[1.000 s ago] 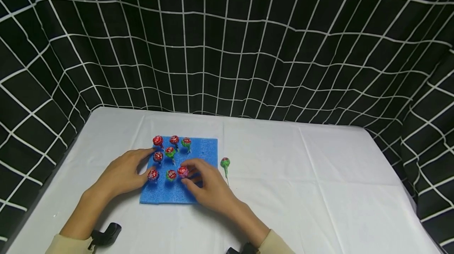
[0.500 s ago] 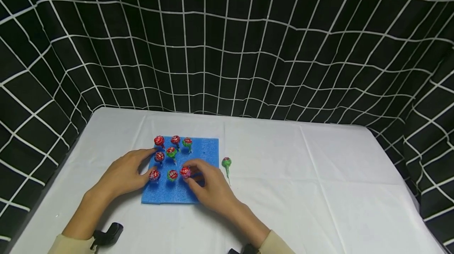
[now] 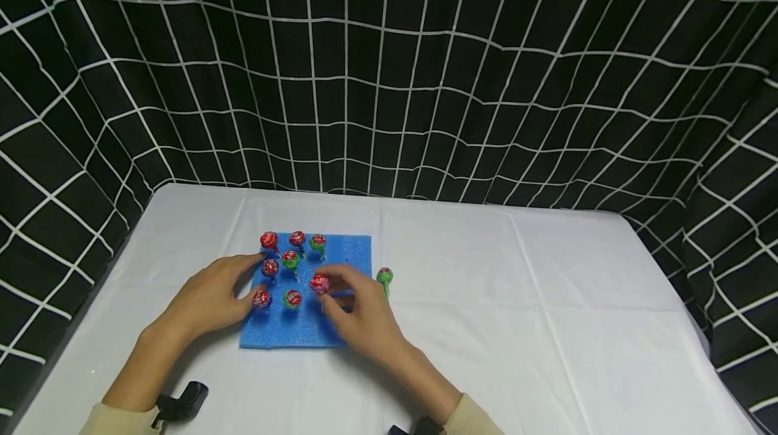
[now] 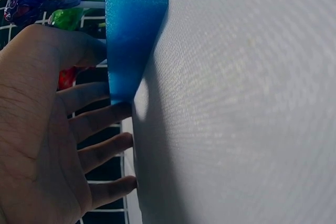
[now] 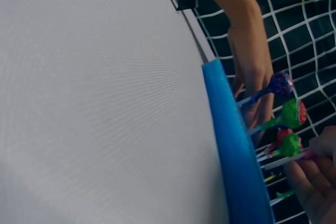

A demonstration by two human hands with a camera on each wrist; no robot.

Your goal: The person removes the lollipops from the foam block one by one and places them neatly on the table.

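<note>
A blue foam board (image 3: 304,334) lies on the white table with several wrapped lollipops standing in it on their sticks. My right hand (image 3: 365,317) pinches a pink-and-red lollipop (image 3: 319,284) below its head, over the board's right half. In the right wrist view its white stick (image 5: 283,161) reaches down to the board's surface. My left hand (image 3: 209,293) rests at the board's left edge, fingers spread and thumb beside the front-left purple lollipop (image 3: 262,299). The left wrist view shows its fingertips (image 4: 123,111) along the foam's side. A green-and-red lollipop (image 3: 292,298) stands between the hands.
One green lollipop (image 3: 385,276) lies on the white tablecloth (image 3: 516,327) right of the board, its stick partly behind my right hand. A black curtain with a white grid (image 3: 389,84) surrounds the table's back and sides.
My right hand has shifted slightly away from me with the pink-and-red lollipop, which has come up and back from the front row. The left hand stays at the board's edge.
</note>
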